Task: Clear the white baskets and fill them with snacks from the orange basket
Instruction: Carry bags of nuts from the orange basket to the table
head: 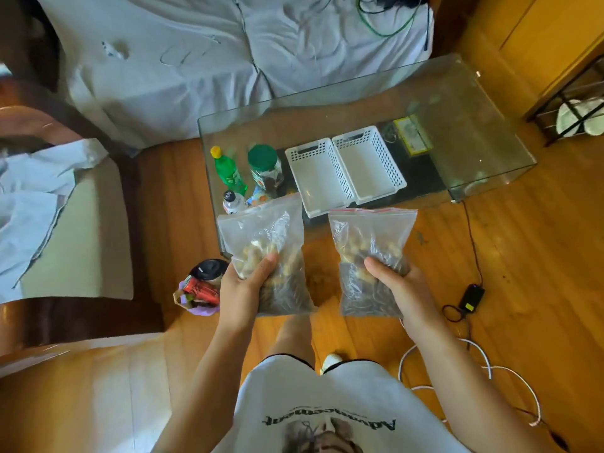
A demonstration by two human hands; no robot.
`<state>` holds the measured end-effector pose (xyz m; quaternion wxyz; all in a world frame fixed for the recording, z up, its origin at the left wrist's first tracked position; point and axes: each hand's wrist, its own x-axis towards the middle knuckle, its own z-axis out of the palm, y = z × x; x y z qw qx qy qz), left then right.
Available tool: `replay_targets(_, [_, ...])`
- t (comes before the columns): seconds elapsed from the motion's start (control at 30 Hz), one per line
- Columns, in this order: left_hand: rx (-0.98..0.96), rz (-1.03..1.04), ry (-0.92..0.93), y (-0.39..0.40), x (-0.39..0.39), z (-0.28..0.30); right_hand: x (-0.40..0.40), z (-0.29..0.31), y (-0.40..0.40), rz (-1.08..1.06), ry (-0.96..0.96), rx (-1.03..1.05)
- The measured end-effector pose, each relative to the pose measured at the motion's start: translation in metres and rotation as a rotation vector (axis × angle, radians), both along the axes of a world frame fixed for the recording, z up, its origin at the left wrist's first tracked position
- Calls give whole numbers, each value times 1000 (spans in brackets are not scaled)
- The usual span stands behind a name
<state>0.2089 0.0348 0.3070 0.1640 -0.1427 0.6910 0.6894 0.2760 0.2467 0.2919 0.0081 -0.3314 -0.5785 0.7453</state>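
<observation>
Two white perforated baskets stand side by side on the glass table (483,148), the left basket (318,178) and the right basket (369,163), both with nothing inside. My left hand (243,289) grips a clear zip bag of snacks (268,243) from below. My right hand (397,286) grips a second clear zip bag of snacks (369,243) with a red seal. Both bags hang upright in front of the table's near edge, just short of the baskets. No orange basket is in view.
On the table left of the baskets stand a green bottle (228,171), a green-lidded jar (266,170) and a small white bottle (232,201). A yellow box (412,135) lies behind the baskets. On the floor are a bag of packets (199,291), a charger (470,297) and cables.
</observation>
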Motion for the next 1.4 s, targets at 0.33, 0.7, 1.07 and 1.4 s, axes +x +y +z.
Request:
replay_targets(0.33, [33,-1,-4,46,-181,-6,-178,1,45,0,-35,61])
replay_targets(0.7, [12,53,-49,58,-363,-16,-360,-23,68,58,-91,100])
replay_targets(1.07, [4,152,-197,99,-510,-178,-555,-177,89,141,-133,123])
replay_targets(1.4, [-91,79,-400,107,-582,-328,-632,-321,104,298,-302,83])
